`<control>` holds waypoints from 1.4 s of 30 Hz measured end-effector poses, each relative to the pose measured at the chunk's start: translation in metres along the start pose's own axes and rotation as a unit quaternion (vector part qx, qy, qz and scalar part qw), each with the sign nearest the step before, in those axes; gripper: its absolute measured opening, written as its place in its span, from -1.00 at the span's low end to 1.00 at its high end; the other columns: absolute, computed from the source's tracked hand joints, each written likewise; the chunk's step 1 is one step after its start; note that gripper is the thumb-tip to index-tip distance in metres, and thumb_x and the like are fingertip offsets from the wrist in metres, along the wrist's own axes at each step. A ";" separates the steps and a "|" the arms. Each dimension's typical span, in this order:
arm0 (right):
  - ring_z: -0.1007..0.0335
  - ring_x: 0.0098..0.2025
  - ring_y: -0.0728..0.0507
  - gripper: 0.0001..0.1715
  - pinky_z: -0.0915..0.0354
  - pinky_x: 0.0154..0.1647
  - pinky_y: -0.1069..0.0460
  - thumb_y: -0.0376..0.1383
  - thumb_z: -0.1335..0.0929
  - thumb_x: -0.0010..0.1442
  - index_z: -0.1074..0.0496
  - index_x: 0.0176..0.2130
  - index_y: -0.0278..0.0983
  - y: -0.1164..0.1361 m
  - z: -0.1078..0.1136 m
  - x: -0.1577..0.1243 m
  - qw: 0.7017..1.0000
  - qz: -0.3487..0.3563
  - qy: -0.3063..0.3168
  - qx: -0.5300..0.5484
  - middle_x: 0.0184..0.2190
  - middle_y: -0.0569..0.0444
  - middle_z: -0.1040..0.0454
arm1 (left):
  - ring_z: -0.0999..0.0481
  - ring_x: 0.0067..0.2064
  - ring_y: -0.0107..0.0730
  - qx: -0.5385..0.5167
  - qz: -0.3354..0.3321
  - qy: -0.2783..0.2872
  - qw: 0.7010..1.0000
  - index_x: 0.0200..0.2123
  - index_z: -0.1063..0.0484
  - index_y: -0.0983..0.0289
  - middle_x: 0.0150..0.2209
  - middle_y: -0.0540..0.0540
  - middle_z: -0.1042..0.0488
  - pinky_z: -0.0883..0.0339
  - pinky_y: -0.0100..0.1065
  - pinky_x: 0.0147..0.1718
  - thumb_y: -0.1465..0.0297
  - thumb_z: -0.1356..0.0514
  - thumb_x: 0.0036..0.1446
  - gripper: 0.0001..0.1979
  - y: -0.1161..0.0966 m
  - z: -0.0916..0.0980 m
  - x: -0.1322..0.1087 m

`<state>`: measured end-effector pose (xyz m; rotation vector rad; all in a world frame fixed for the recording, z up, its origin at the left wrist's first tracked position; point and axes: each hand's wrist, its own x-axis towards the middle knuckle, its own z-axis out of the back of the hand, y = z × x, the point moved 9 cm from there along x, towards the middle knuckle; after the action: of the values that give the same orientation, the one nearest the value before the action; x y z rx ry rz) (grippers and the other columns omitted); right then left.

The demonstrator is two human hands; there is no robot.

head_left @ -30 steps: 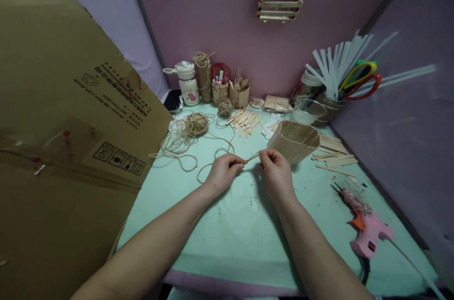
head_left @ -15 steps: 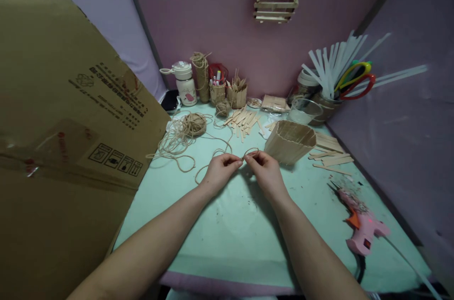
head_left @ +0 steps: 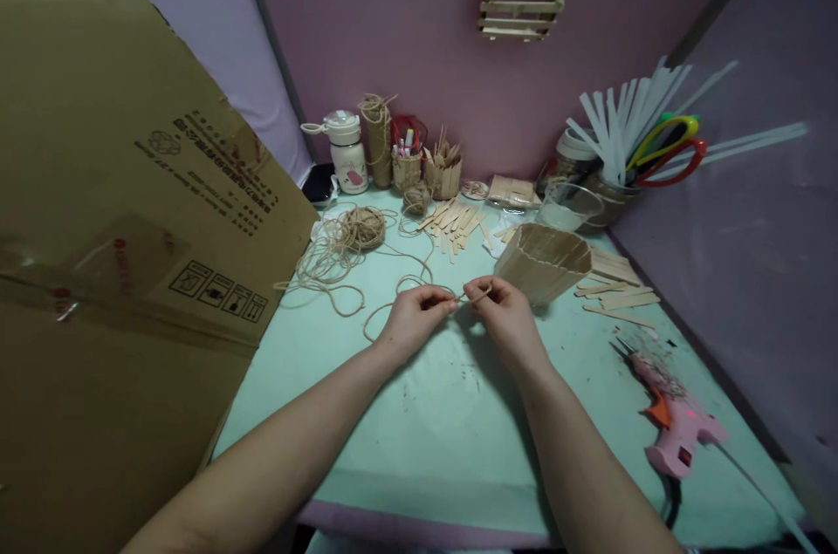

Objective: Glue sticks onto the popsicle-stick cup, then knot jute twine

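Observation:
My left hand (head_left: 419, 314) pinches a length of jute twine (head_left: 464, 298) between thumb and fingertips. A short way to the right, my right hand (head_left: 504, 310) grips the same twine near its end, and a short stretch shows between the two hands. From my left hand the twine runs back in loose loops to a tangled ball of jute twine (head_left: 364, 228). Just behind my right hand stands a container made of craft sticks (head_left: 543, 266), open at the top.
A pink hot glue gun (head_left: 681, 423) lies at right, its cord trailing off the front. Loose craft sticks (head_left: 453, 222), a white bottle (head_left: 349, 157) and a jar of paper strips and scissors (head_left: 608, 196) line the back. A tall cardboard box (head_left: 131, 231) blocks the left.
My hands have drawn slightly apart, so a short stretch of twine shows between them. The view has shifted a little, moving everything slightly right.

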<state>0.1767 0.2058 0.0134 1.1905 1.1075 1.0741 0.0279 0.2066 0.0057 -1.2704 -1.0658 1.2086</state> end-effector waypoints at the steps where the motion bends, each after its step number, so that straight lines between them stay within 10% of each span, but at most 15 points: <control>1: -0.20 -0.49 -0.03 -0.68 -0.13 -0.48 0.06 -0.06 -0.44 -0.06 -0.44 -0.43 -0.26 0.001 -0.001 0.000 1.000 0.004 0.006 -0.002 -0.52 0.14 -0.39 | -0.44 -0.35 -0.37 -0.004 -0.005 -0.003 1.000 -0.41 -0.54 0.32 -0.40 0.10 -0.54 -0.28 -0.35 -0.32 0.33 -0.32 -0.12 -0.82 -0.001 0.000 0.000; 18: -0.22 -0.51 0.01 -0.68 -0.10 -0.49 0.09 -0.09 -0.47 -0.07 -0.49 -0.40 -0.28 -0.006 -0.016 -0.005 0.991 -0.064 0.088 0.076 -0.51 0.12 -0.42 | -0.43 -0.25 -0.37 0.131 -0.154 0.035 0.979 -0.38 -0.54 0.27 -0.36 0.07 -0.46 -0.28 -0.35 -0.18 0.44 -0.18 0.10 -0.88 -0.022 -0.005 -0.003; 28: -0.11 -0.59 0.07 -0.62 -0.07 -0.57 0.14 -0.08 -0.51 -0.15 -0.38 -0.47 -0.27 -0.018 0.013 0.006 0.979 -0.050 -0.067 0.185 -0.63 0.24 -0.26 | -0.45 -0.25 -0.38 0.127 -0.148 0.085 0.977 -0.40 -0.51 0.27 -0.35 0.07 -0.48 -0.29 -0.35 -0.17 0.46 -0.16 0.10 -0.88 -0.026 -0.016 -0.009; 42: -0.08 -0.65 0.08 -0.61 -0.06 -0.63 0.14 -0.07 -0.46 -0.12 -0.29 -0.48 -0.25 -0.029 0.010 0.009 0.977 -0.073 -0.076 0.184 -0.67 0.26 -0.22 | -0.46 -0.27 -0.40 0.060 -0.206 0.199 0.956 -0.39 -0.54 0.28 -0.35 0.09 -0.49 -0.30 -0.37 -0.22 0.43 -0.19 0.12 -0.87 -0.044 -0.035 -0.027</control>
<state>0.1893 0.2111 -0.0156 1.4296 1.2869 0.6696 0.0619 0.1795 0.0501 -1.0702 -0.8859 0.6545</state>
